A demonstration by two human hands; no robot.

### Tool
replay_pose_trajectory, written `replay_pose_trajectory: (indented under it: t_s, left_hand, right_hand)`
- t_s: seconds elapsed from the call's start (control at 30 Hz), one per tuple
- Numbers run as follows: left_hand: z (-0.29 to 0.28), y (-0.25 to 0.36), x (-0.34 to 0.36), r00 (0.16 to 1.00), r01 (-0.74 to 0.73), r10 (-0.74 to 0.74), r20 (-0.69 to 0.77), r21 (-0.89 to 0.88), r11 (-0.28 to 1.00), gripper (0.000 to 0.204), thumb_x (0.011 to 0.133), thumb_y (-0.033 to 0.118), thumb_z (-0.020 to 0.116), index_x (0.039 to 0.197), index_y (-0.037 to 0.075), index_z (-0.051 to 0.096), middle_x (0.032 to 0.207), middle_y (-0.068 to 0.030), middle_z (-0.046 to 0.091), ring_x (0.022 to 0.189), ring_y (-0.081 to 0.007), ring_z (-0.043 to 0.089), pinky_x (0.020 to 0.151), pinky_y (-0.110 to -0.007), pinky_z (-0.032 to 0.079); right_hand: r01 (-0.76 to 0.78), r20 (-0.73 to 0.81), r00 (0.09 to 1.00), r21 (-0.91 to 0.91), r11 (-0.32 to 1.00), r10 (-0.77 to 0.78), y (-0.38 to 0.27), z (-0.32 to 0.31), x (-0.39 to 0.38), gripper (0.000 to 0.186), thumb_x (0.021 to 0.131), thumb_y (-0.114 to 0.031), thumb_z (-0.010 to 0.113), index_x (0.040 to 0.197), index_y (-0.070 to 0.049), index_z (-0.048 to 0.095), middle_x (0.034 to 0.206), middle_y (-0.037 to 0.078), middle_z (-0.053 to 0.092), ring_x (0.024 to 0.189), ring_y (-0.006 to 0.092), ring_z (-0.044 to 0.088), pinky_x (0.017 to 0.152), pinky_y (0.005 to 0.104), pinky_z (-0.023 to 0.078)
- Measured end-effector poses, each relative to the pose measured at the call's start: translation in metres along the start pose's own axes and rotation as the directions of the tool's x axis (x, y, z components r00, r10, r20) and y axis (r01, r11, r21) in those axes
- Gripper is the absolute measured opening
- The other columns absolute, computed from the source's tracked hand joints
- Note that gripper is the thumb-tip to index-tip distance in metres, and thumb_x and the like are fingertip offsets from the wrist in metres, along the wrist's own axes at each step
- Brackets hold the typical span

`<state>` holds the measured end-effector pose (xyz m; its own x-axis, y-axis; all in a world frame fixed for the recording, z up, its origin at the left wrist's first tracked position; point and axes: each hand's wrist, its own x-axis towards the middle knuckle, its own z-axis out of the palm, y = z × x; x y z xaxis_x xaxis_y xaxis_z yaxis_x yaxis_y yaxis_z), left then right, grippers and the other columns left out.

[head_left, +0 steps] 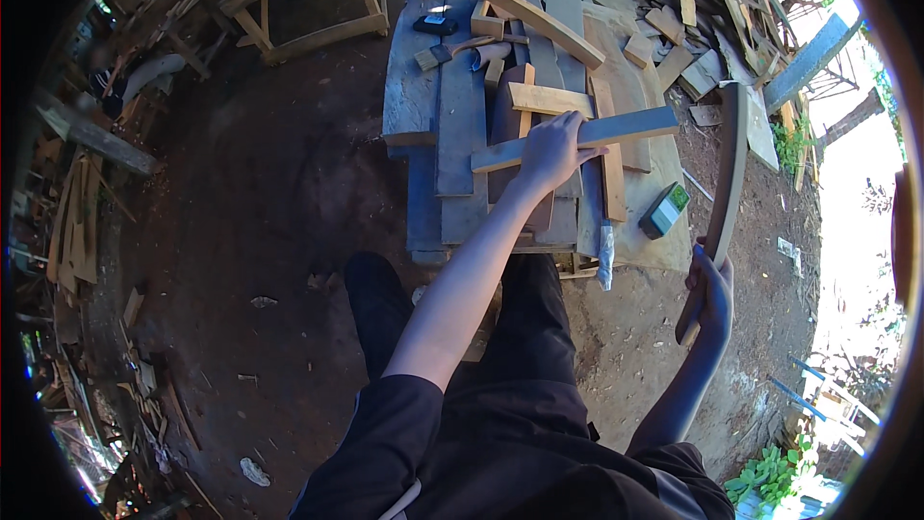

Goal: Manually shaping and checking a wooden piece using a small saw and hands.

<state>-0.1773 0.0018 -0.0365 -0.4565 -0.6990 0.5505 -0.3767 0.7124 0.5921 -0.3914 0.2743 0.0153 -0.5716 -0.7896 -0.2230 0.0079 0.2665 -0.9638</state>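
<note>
My left hand (552, 152) is closed around the middle of a straight wooden bar (635, 125), held crosswise above the pile of boards on the workbench. Off the bench's right side, my right hand (713, 294) grips a long, slightly curved wooden strip (733, 164) near its lower end; the strip stands up at a steep angle. Below the bar lie a short light wood piece (549, 99) and a narrow wooden piece (613, 188). At the latter's near end is a handle-like part wrapped in clear plastic (605, 255).
The workbench (423, 202) carries stacked boards, a brush (441, 54), a small black object (435, 25), a green-and-black box (664, 212) and a long curved beam (500, 2). Wooden frame (318, 0) stands behind left. Scrap wood is heaped back right. A person (120, 82) sits far left.
</note>
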Motion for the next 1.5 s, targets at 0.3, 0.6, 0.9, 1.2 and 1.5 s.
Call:
replay_pose_trajectory:
  t_s: [0.3,0.6,0.9,1.2,1.5]
  left_hand:
    - [0.003,-0.001,-0.003,0.998,-0.049,0.050,-0.035,0.026,0.998,0.049,0.078,0.048,0.082,0.096,0.007,0.061,0.086,-0.0097,0.071,0.079,-0.0313,0.071,0.070,-0.041,0.056]
    - [0.002,-0.003,-0.001,0.999,-0.037,0.038,-0.036,0.032,0.999,0.051,0.079,0.051,0.080,0.096,0.007,0.060,0.085,-0.0101,0.071,0.078,-0.0313,0.071,0.069,-0.042,0.056]
    - [-0.006,-0.002,-0.002,0.999,0.020,-0.020,0.028,0.003,1.000,0.048,0.080,0.045,0.080,0.094,0.004,0.060,0.089,-0.0137,0.069,0.084,-0.0336,0.070,0.073,-0.043,0.055]
    - [-0.006,0.009,0.007,0.997,0.066,-0.067,0.040,0.032,0.997,0.040,0.080,0.035,0.081,0.094,0.005,0.058,0.092,-0.0142,0.069,0.089,-0.0333,0.070,0.077,-0.044,0.055]
    - [-0.002,0.003,0.006,1.000,0.028,-0.028,0.001,0.048,0.998,0.040,0.078,0.030,0.082,0.095,0.004,0.058,0.094,-0.0132,0.068,0.090,-0.0333,0.069,0.079,-0.044,0.054]
  right_hand:
    - [-0.003,-0.114,0.991,0.520,0.854,0.073,0.011,-0.003,0.019,0.031,0.097,-0.024,0.066,0.118,-0.005,0.053,0.074,-0.002,0.046,0.057,0.0076,0.042,0.050,0.0245,0.037]
    - [0.084,-0.258,0.960,0.634,0.768,0.107,0.012,-0.009,0.039,0.026,0.094,-0.024,0.069,0.102,-0.010,0.049,0.074,-0.001,0.044,0.057,0.0083,0.042,0.051,0.0245,0.038]
    - [0.202,-0.273,0.937,-0.092,0.975,-0.220,0.045,0.009,0.070,0.024,0.088,-0.012,0.065,0.108,-0.001,0.056,0.070,0.003,0.052,0.058,0.0100,0.052,0.051,0.0280,0.043]
    - [0.398,-0.506,0.859,0.569,0.719,-0.074,0.031,-0.082,0.093,0.016,0.091,-0.009,0.061,0.104,-0.001,0.057,0.065,0.002,0.053,0.051,0.0110,0.053,0.045,0.0285,0.042]
    - [0.136,-0.183,0.966,-0.235,0.962,-0.182,0.006,-0.019,0.034,0.029,0.086,-0.008,0.065,0.112,0.000,0.055,0.071,0.002,0.052,0.049,0.0105,0.051,0.044,0.0276,0.043]
